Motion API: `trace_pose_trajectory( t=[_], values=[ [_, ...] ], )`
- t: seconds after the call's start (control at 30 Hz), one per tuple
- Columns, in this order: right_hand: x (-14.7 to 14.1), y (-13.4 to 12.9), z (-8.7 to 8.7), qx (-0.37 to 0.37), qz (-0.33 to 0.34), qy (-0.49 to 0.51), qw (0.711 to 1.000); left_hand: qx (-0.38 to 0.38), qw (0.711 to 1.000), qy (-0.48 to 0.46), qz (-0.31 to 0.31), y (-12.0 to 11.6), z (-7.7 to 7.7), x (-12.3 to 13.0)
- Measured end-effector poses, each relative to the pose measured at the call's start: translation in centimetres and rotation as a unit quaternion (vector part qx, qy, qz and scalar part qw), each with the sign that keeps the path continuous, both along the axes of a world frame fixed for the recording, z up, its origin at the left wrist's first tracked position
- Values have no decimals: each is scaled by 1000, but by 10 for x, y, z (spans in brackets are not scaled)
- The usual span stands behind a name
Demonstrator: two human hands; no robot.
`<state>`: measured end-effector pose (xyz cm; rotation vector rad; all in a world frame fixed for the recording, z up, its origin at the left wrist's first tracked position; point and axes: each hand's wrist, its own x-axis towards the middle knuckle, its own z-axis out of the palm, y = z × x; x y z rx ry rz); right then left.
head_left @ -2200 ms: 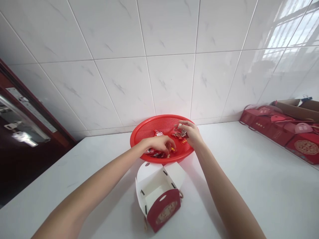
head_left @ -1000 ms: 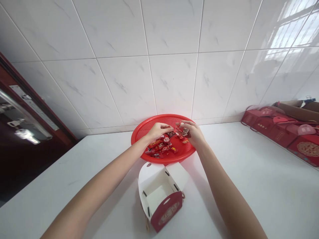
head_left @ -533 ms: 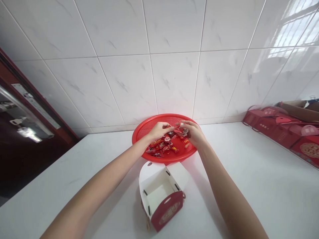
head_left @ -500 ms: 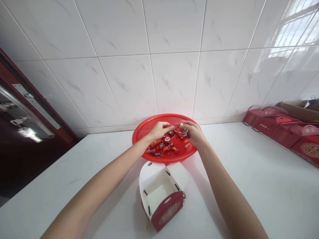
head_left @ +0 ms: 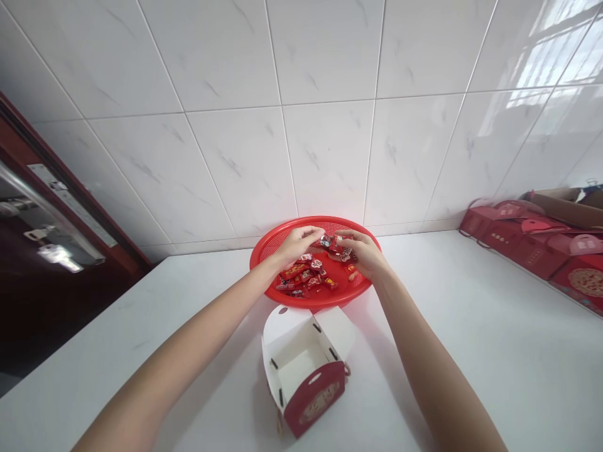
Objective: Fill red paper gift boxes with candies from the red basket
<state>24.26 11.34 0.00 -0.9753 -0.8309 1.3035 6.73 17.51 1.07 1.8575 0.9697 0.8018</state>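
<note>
A red plastic basket (head_left: 262, 271) holds several wrapped candies (head_left: 301, 276), piled toward its left side. Over the pile my left hand (head_left: 298, 245) is closed, its fingertips pinching the edge of a small red wrapped candy (head_left: 326, 241). My right hand (head_left: 365, 252) curls round several wrapped candies (head_left: 347, 254) above the basket's right side, its fingertips close to the same small candy. In front of the basket stands an open gift box (head_left: 316, 402), white inside and dark red outside, with its flaps up and nothing inside.
Folded red gift boxes (head_left: 532, 242) stand in a row along the wall at the right, beside a brown cardboard box (head_left: 568, 207). A tiled wall (head_left: 325, 157) rises behind the basket. At the left is a dark door with keys (head_left: 59, 254) in its lock.
My left hand has drawn slightly left and up, and a small candy now shows between my two hands. The basket and the open box stay in place.
</note>
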Motion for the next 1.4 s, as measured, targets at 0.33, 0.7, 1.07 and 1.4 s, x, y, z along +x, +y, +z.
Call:
trace_pose_trajectory(
  t=[0.33,0.7,1.07,1.4],
  values=[
    [0,5,-6,14,-25,-21,999,-29,910,409,-53,19,-8,-56],
    [-4,-3,2,12,-19,-13,1000,48,869,490,-48,32,-22,-57],
    [1,7,-5,5,-141,43,989,9,840,538,-66,17,-13,-46],
    [2,10,-5,11,-166,72,984,-10,857,513,-42,12,-11,-44]
  ],
)
